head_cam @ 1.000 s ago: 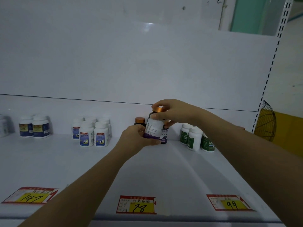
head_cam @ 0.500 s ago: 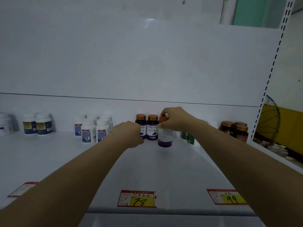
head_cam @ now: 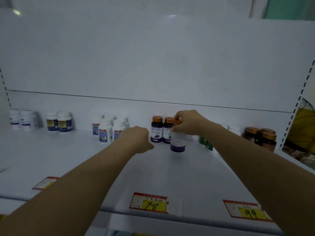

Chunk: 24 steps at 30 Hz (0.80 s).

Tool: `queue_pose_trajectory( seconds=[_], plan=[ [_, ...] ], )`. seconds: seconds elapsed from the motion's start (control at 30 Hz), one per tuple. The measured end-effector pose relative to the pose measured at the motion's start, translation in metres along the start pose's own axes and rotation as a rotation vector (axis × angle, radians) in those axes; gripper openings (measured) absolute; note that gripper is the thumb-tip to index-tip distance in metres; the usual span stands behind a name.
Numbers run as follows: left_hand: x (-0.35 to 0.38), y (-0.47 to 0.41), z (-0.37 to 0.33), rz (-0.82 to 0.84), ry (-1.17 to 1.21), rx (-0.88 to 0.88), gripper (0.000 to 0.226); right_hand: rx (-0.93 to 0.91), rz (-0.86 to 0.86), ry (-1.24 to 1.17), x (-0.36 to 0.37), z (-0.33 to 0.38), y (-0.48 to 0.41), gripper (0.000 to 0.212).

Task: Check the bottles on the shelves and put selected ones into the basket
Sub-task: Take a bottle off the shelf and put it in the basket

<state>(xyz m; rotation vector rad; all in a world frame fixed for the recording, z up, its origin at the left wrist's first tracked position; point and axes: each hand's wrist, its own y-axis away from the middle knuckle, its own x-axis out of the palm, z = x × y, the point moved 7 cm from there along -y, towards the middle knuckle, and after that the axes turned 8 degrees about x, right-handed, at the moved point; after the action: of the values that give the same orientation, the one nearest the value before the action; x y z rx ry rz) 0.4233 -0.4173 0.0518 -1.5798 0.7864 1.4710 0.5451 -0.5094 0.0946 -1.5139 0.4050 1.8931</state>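
A purple bottle (head_cam: 177, 142) with a copper cap and white label stands on the white shelf (head_cam: 179, 171), in front of two matching purple bottles (head_cam: 156, 132) at the back. My right hand (head_cam: 187, 122) grips its cap from above. My left hand (head_cam: 139, 139) hovers just left of the bottles, fingers curled under and holding nothing. No basket is in view.
Left along the back stand several white bottles (head_cam: 110, 129) and blue-labelled bottles (head_cam: 59, 123). Green-labelled bottles (head_cam: 208, 143) sit behind my right forearm, brown jars (head_cam: 262, 137) at the far right. Price tags 78 (head_cam: 150, 202) and 99 (head_cam: 247, 210) mark the front edge.
Both hands held the purple bottle tilted a second ago. It now stands upright on the shelf, my left hand has let go and drawn left, my right still grips the cap.
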Motion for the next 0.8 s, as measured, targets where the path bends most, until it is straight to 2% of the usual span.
queue_pose_trajectory(
  seconds=[0.2, 0.33, 0.4, 0.53, 0.8],
  plan=[
    [-0.014, 0.019, 0.034, -0.007, 0.049, -0.065, 0.036, -0.094, 0.010, -0.024, -0.004, 0.051, 0.001, 0.041],
    [-0.035, 0.050, 0.077, -0.013, 0.037, -0.112, 0.031, -0.203, -0.014, -0.015, -0.007, 0.118, 0.006, 0.038],
    [-0.046, 0.072, 0.111, -0.035, 0.028, -0.160, 0.025, -0.267, -0.023, -0.010, -0.006, 0.164, 0.006, 0.038],
    [-0.060, 0.134, 0.197, -0.068, -0.012, -0.327, 0.028, -0.410, 0.001, -0.083, 0.009, 0.275, 0.020, 0.041],
    [-0.072, 0.306, 0.367, -0.086, -0.063, -0.666, 0.015, -0.730, 0.119, -0.251, 0.077, 0.503, 0.091, 0.039]
  ],
)
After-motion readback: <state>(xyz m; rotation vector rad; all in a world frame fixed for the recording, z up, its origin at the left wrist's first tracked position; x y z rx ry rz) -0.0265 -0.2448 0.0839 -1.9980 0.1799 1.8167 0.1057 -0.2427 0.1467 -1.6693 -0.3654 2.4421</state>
